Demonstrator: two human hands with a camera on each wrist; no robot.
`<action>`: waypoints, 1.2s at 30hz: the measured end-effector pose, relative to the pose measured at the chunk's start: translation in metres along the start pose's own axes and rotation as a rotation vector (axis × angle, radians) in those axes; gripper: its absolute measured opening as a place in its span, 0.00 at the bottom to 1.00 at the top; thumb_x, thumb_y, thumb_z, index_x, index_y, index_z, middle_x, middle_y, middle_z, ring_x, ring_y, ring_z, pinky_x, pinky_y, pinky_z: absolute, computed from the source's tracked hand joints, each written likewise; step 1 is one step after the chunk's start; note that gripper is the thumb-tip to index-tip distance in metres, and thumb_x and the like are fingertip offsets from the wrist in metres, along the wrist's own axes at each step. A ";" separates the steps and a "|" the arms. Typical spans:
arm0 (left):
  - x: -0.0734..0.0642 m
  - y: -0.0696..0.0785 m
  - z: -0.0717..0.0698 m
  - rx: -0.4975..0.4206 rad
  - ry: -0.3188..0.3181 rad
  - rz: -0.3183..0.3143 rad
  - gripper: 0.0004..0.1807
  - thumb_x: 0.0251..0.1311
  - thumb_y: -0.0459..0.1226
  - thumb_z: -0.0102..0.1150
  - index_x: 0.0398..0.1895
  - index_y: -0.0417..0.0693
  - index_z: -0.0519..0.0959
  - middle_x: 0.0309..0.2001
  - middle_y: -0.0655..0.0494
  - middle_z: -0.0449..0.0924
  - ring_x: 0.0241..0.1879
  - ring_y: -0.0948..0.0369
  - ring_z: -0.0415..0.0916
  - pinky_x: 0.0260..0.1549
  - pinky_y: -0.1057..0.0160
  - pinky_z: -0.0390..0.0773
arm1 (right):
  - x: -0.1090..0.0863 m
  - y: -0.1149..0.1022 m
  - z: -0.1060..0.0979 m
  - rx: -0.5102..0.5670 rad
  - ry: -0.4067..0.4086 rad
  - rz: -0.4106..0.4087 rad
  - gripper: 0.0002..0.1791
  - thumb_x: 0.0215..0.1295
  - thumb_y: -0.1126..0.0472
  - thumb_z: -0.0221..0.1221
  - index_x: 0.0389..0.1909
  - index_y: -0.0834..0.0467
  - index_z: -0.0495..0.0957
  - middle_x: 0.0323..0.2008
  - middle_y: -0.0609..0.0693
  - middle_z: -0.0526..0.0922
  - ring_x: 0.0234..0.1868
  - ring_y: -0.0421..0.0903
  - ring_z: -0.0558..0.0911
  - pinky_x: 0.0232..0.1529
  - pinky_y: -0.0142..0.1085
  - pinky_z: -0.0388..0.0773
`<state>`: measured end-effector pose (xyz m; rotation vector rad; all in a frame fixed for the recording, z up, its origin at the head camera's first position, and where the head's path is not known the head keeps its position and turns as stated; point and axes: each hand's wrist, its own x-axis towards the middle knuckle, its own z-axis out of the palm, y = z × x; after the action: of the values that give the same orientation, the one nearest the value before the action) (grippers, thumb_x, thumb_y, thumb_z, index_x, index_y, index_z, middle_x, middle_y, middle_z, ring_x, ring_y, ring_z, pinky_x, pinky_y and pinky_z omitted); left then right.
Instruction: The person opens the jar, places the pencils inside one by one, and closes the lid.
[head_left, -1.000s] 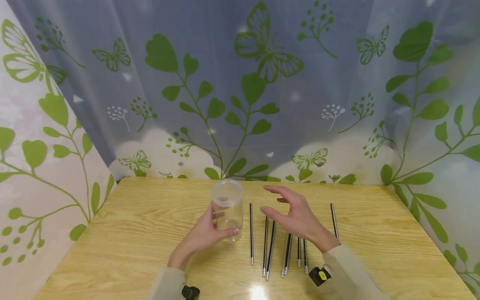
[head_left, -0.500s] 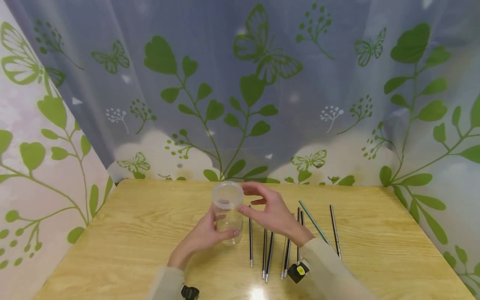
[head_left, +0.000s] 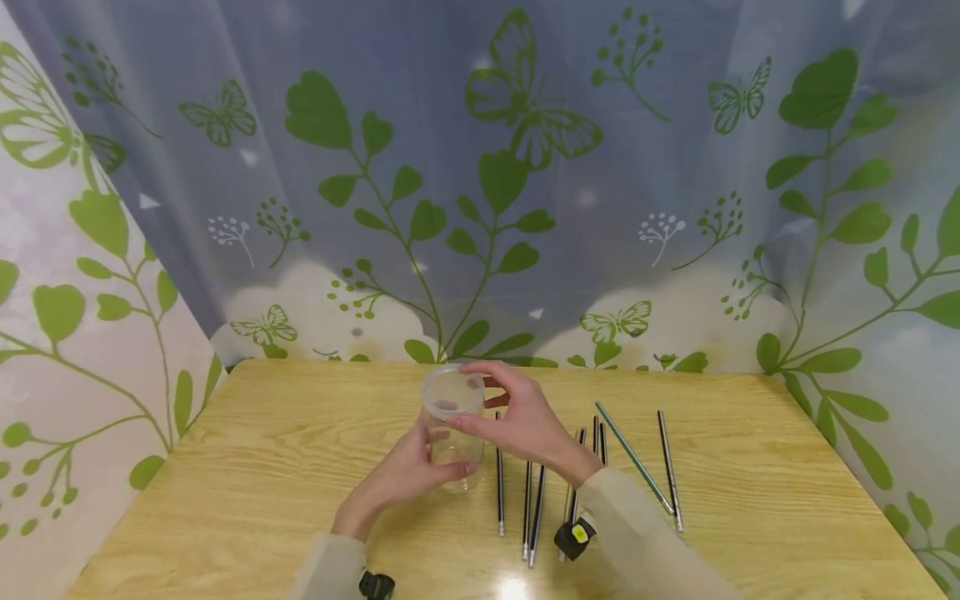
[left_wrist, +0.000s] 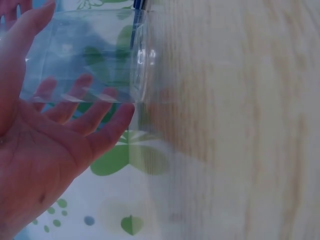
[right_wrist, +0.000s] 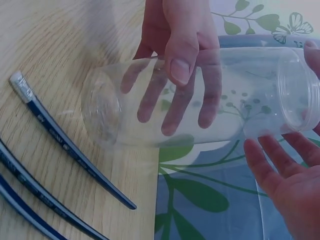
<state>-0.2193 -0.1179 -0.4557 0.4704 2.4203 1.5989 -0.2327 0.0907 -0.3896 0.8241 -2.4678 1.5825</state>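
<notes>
A clear, cylindrical plastic jar [head_left: 457, 446] with a pale translucent rim stands upright near the middle of the table. My left hand [head_left: 401, 471] grips its lower body from the left, thumb in front and fingers spread behind. In the right wrist view, those fingers show through the wall of the jar [right_wrist: 235, 100]. My right hand [head_left: 525, 421] holds the top rim from the right, thumb on the near side and index finger across the far side. Just right of the jar lies a dark pencil [head_left: 500, 475], eraser end toward me.
More dark pencils [head_left: 527, 508] lie in a loose row under and beside my right forearm. A teal pencil [head_left: 633, 457] slants at the right, its lower end near another dark pencil [head_left: 670, 471]. A patterned curtain [head_left: 390, 208] stands behind the wooden table [head_left: 300, 433].
My right hand has moved left from above the pencils to the jar's rim and taken hold there. The teal pencil has come out from behind my arm. My left hand keeps its grip.
</notes>
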 end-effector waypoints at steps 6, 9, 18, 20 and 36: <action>0.000 -0.001 0.000 0.010 0.003 0.002 0.62 0.52 0.47 0.78 0.82 0.69 0.44 0.79 0.45 0.58 0.73 0.37 0.64 0.65 0.26 0.68 | 0.002 -0.001 0.005 -0.012 0.012 0.032 0.32 0.56 0.56 0.77 0.61 0.50 0.76 0.60 0.49 0.81 0.58 0.49 0.81 0.53 0.43 0.86; 0.001 -0.001 0.000 0.025 0.008 0.013 0.62 0.51 0.48 0.78 0.82 0.67 0.45 0.78 0.44 0.60 0.73 0.36 0.65 0.64 0.26 0.69 | 0.003 -0.001 0.006 -0.011 0.010 0.036 0.32 0.54 0.57 0.77 0.60 0.51 0.75 0.60 0.50 0.81 0.58 0.49 0.80 0.53 0.43 0.86; 0.004 -0.003 -0.003 0.023 -0.032 0.096 0.54 0.57 0.43 0.75 0.81 0.55 0.50 0.78 0.44 0.59 0.71 0.36 0.66 0.66 0.27 0.68 | 0.007 -0.001 0.006 0.025 0.023 0.022 0.26 0.53 0.57 0.78 0.50 0.54 0.76 0.61 0.47 0.81 0.58 0.46 0.79 0.53 0.37 0.84; 0.005 -0.004 -0.005 0.028 -0.054 0.113 0.54 0.58 0.42 0.75 0.81 0.53 0.50 0.79 0.44 0.58 0.71 0.36 0.66 0.66 0.27 0.68 | 0.008 0.000 0.006 0.046 0.018 0.021 0.26 0.53 0.58 0.78 0.49 0.54 0.76 0.62 0.48 0.80 0.58 0.46 0.79 0.52 0.37 0.84; 0.018 -0.011 -0.021 0.028 -0.266 0.181 0.46 0.64 0.40 0.69 0.80 0.54 0.54 0.79 0.43 0.56 0.72 0.37 0.63 0.68 0.33 0.70 | 0.016 0.006 0.001 0.263 -0.101 0.068 0.25 0.51 0.66 0.77 0.47 0.60 0.74 0.64 0.51 0.79 0.56 0.62 0.81 0.50 0.44 0.85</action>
<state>-0.2448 -0.1328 -0.4577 0.8696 2.2563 1.4615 -0.2494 0.0850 -0.3894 0.8824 -2.4096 1.9677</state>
